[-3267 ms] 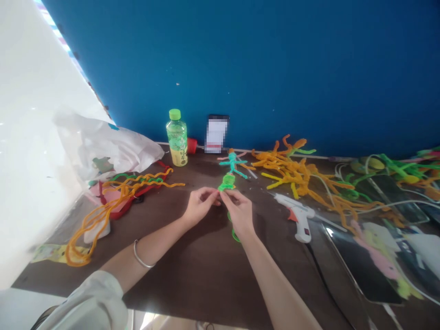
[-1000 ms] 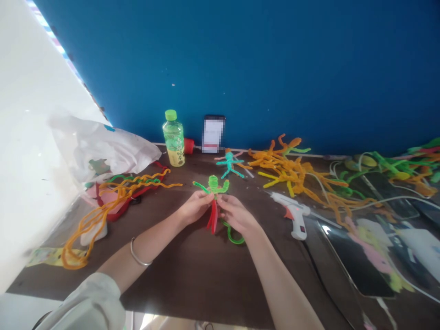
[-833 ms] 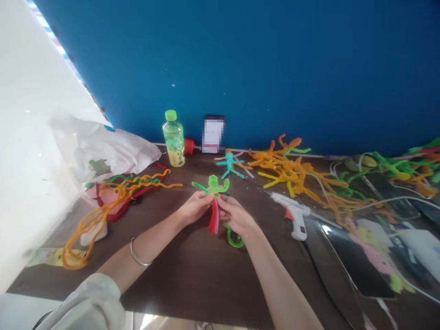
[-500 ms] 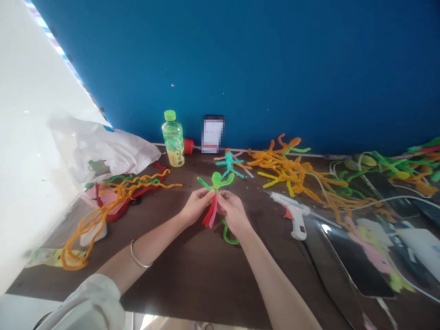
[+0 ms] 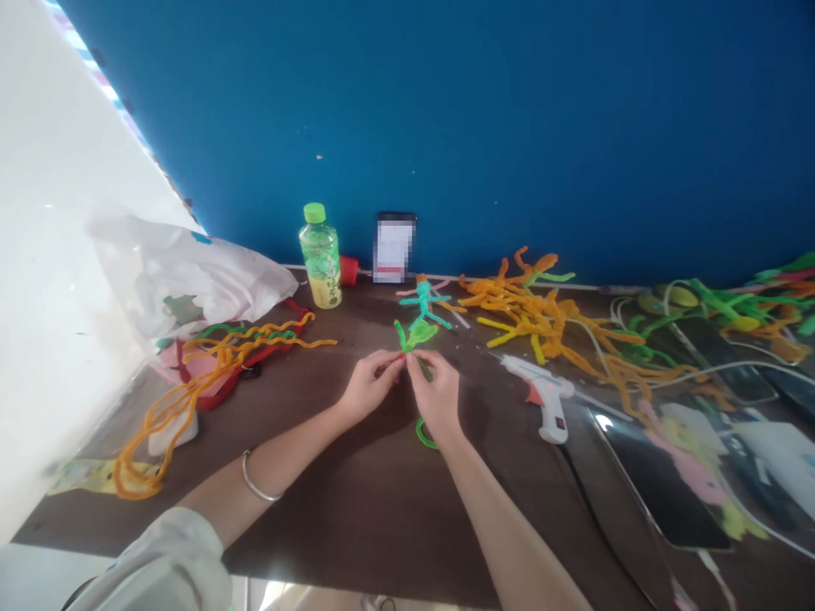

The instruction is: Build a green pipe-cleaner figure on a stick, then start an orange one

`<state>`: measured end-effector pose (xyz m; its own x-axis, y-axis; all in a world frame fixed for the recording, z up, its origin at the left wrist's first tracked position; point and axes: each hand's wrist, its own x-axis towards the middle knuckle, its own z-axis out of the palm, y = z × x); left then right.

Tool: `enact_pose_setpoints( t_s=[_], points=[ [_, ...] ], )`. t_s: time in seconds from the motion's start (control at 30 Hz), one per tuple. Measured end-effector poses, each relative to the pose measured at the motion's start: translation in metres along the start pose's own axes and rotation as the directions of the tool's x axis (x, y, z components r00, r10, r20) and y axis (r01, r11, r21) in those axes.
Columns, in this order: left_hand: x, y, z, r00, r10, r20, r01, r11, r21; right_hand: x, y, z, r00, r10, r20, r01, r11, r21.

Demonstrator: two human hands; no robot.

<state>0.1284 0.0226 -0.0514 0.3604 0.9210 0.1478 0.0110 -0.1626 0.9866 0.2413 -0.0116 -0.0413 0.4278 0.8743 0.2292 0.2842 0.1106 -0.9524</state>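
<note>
Between my two hands is a small pipe cleaner figure (image 5: 418, 333), green above with a bit of red at my fingertips. My left hand (image 5: 373, 382) pinches it from the left, thumb against fingers. From the right, my right hand (image 5: 436, 386) pinches it too, the fingertips of both hands nearly touching. Most of the figure's red and pink lower part is hidden by my fingers. A green pipe cleaner loop (image 5: 426, 434) shows beside my right wrist. Just behind the held figure lies a turquoise pipe cleaner figure (image 5: 423, 297) on the dark table (image 5: 356, 509).
A white glue gun (image 5: 541, 395) with a black cord lies right of my hands, near a large dark-screened device (image 5: 662, 484). Orange pipe cleaners (image 5: 541, 305) heap behind it. A green-capped bottle (image 5: 321, 263) and a phone (image 5: 394, 248) stand at the back. Left are orange strands (image 5: 216, 365) and a plastic bag (image 5: 222, 271).
The figure has turned in my fingers: its green top now leans to the right, and the red and pink strands that hung down are mostly out of sight. My hands have come closer together.
</note>
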Motion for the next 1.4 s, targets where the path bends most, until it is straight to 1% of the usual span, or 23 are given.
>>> enact_pose_setpoints(
  t_s=[0.03, 0.1, 0.17, 0.23, 0.3, 0.43, 0.53, 0.6, 0.7, 0.77, 0.83, 0.9, 0.97, 1.07, 1.17, 1.23, 1.27, 1.4],
  points=[
    [0.000, 0.000, -0.001, 0.999, 0.040, -0.008, -0.039, 0.997, 0.067, 0.000, 0.000, 0.000, 1.000, -0.011, -0.002, 0.011, 1.000, -0.003],
    [-0.001, 0.001, -0.002, 0.996, 0.088, -0.022, -0.084, 0.986, 0.147, -0.001, -0.001, 0.000, 1.000, -0.028, 0.003, 0.029, 0.999, -0.014],
    [-0.001, 0.000, -0.002, 0.995, 0.092, -0.048, -0.083, 0.982, 0.172, -0.002, -0.002, 0.000, 0.999, -0.040, 0.016, 0.040, 0.999, -0.022],
    [-0.002, -0.002, -0.001, 0.993, 0.081, -0.084, -0.067, 0.985, 0.161, -0.002, -0.002, 0.001, 0.999, -0.045, 0.027, 0.046, 0.999, -0.024],
    [-0.003, -0.005, 0.000, 0.992, 0.072, -0.107, -0.058, 0.989, 0.134, -0.003, -0.001, 0.001, 0.998, -0.051, 0.024, 0.052, 0.998, -0.035],
    [-0.003, -0.009, 0.001, 0.995, 0.060, -0.085, -0.052, 0.995, 0.087, -0.003, 0.002, 0.001, 0.998, -0.066, 0.019, 0.067, 0.996, -0.056],
    [-0.001, -0.008, 0.001, 0.995, 0.018, -0.101, -0.019, 1.000, -0.008, -0.003, 0.001, 0.001, 0.997, -0.065, 0.049, 0.066, 0.998, -0.003],
    [0.001, -0.006, 0.001, 0.992, -0.024, -0.121, 0.012, 0.995, -0.096, -0.003, -0.001, 0.001, 0.996, -0.036, 0.076, 0.031, 0.997, 0.065],
    [0.002, -0.002, 0.001, 0.987, -0.105, -0.125, 0.072, 0.968, -0.241, -0.002, -0.002, 0.002, 0.990, 0.079, 0.119, -0.101, 0.977, 0.190],
    [0.002, 0.000, 0.001, 0.980, -0.172, -0.102, 0.127, 0.929, -0.347, 0.000, -0.001, 0.002, 0.975, 0.166, 0.147, -0.202, 0.938, 0.282],
    [0.003, 0.001, 0.001, 0.972, -0.227, -0.057, 0.175, 0.868, -0.465, 0.002, 0.002, 0.003, 0.959, 0.230, 0.167, -0.277, 0.888, 0.368],
    [0.004, 0.002, 0.001, 0.966, -0.260, 0.003, 0.212, 0.783, -0.585, 0.004, 0.005, 0.003, 0.944, 0.276, 0.183, -0.329, 0.844, 0.423],
    [0.005, 0.003, 0.001, 0.956, -0.283, 0.074, 0.255, 0.683, -0.684, 0.005, 0.008, 0.003, 0.927, 0.319, 0.197, -0.374, 0.816, 0.440],
    [0.005, 0.005, -0.001, 0.931, -0.303, 0.203, 0.342, 0.533, -0.774, 0.006, 0.010, 0.003, 0.915, 0.345, 0.207, -0.403, 0.793, 0.457],
    [0.004, 0.007, -0.004, 0.893, -0.304, 0.333, 0.437, 0.404, -0.804, 0.007, 0.010, 0.002, 0.911, 0.328, 0.251, -0.412, 0.766, 0.494],
    [0.004, 0.008, -0.006, 0.871, -0.301, 0.388, 0.480, 0.361, -0.799, 0.007, 0.009, 0.001, 0.904, 0.309, 0.297, -0.423, 0.750, 0.509],
    [0.004, 0.008, -0.007, 0.866, -0.300, 0.401, 0.491, 0.356, -0.795, 0.007, 0.007, 0.001, 0.899, 0.299, 0.319, -0.428, 0.747, 0.508],
    [0.004, 0.008, -0.010, 0.850, -0.307, 0.427, 0.521, 0.373, -0.768, 0.008, 0.002, -0.002, 0.880, 0.283, 0.382, -0.449, 0.761, 0.469]
  ],
)
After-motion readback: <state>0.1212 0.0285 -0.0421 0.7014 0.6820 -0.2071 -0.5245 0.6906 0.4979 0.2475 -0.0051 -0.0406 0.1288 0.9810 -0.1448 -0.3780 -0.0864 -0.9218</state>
